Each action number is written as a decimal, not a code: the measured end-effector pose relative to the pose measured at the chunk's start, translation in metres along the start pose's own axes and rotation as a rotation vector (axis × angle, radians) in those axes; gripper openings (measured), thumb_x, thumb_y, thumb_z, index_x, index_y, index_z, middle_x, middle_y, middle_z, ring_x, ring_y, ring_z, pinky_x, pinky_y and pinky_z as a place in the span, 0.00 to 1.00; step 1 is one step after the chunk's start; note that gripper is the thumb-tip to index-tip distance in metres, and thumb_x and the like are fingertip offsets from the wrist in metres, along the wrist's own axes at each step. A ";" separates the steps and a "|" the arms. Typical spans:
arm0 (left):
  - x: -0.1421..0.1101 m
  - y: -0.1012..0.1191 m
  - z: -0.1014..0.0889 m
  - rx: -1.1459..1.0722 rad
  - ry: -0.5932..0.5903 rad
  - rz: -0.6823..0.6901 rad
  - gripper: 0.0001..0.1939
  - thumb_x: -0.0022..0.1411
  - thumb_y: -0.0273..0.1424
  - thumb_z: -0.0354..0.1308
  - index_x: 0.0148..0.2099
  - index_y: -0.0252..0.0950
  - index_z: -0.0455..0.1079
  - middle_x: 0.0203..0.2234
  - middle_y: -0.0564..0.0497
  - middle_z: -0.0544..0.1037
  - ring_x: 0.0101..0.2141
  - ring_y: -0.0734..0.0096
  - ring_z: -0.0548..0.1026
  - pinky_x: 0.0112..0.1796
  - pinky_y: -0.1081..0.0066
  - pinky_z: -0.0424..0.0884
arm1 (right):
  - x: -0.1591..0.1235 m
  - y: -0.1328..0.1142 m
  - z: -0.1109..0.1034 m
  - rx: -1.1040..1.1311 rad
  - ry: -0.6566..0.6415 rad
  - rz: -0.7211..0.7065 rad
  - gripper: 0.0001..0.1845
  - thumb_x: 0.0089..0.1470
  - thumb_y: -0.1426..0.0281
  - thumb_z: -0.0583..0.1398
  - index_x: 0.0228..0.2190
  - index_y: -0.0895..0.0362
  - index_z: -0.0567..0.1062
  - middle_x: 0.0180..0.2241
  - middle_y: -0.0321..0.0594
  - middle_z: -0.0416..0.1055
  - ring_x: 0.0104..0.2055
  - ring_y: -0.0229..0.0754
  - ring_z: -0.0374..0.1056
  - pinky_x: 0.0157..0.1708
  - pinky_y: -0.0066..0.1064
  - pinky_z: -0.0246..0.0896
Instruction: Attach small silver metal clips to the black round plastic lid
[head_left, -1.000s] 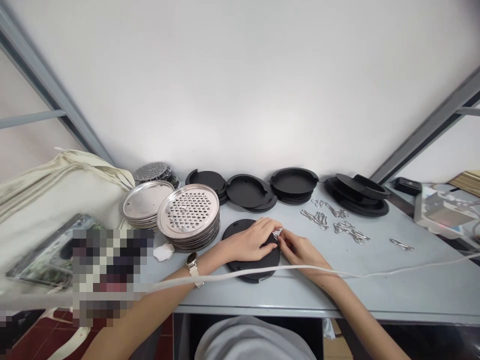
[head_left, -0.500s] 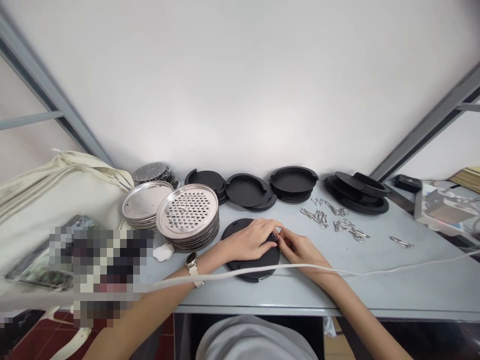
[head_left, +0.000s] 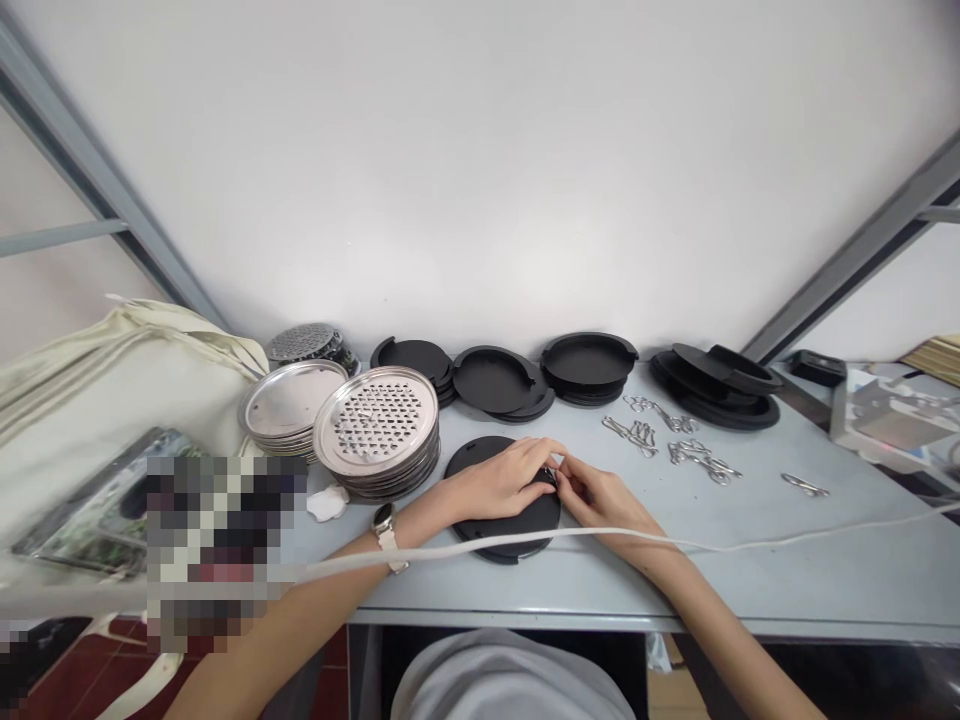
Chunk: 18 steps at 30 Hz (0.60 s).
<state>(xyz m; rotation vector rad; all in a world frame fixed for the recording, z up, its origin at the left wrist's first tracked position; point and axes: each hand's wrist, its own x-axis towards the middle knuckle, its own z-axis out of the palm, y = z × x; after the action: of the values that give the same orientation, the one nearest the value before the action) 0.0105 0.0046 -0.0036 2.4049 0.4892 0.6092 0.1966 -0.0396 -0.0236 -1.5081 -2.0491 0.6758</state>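
Note:
A round black plastic disc [head_left: 499,535] lies on the table in front of me. My left hand [head_left: 504,485] rests across its top, with the fingers and thumb curled in at the right edge, gripping it. At that edge, the thumb and fingertips of my right hand [head_left: 596,490] pinch a small shiny wire clip [head_left: 551,474], mostly covered by the fingers. Loose bent-wire clips [head_left: 705,460] like it are scattered on the table beyond my right hand. A stack of metal grater discs [head_left: 377,425] stands left of the black disc.
Plain metal discs [head_left: 294,400] are piled behind the graters. Along the wall stand stacks of black round trays [head_left: 589,362] and lids [head_left: 716,385]. A white cable [head_left: 720,548] crosses in front of my arms. A cream bag [head_left: 90,400] sits at left, and a clear plastic box [head_left: 892,420] at right.
Both hands stay at the disc's right edge, with at most a tiny shift of the fingertips around the wire clip. The view has moved very slightly.

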 end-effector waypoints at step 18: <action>-0.001 0.000 -0.001 -0.023 -0.007 0.000 0.19 0.63 0.24 0.49 0.55 0.37 0.53 0.48 0.44 0.65 0.51 0.65 0.64 0.52 0.64 0.62 | 0.000 0.002 0.000 0.004 -0.037 0.034 0.12 0.58 0.64 0.48 0.25 0.54 0.61 0.20 0.30 0.58 0.21 0.34 0.52 0.22 0.26 0.50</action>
<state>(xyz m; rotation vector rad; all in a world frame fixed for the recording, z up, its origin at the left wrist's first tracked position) 0.0091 0.0047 -0.0032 2.3844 0.4774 0.6030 0.1978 -0.0394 -0.0251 -1.5419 -2.0520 0.7259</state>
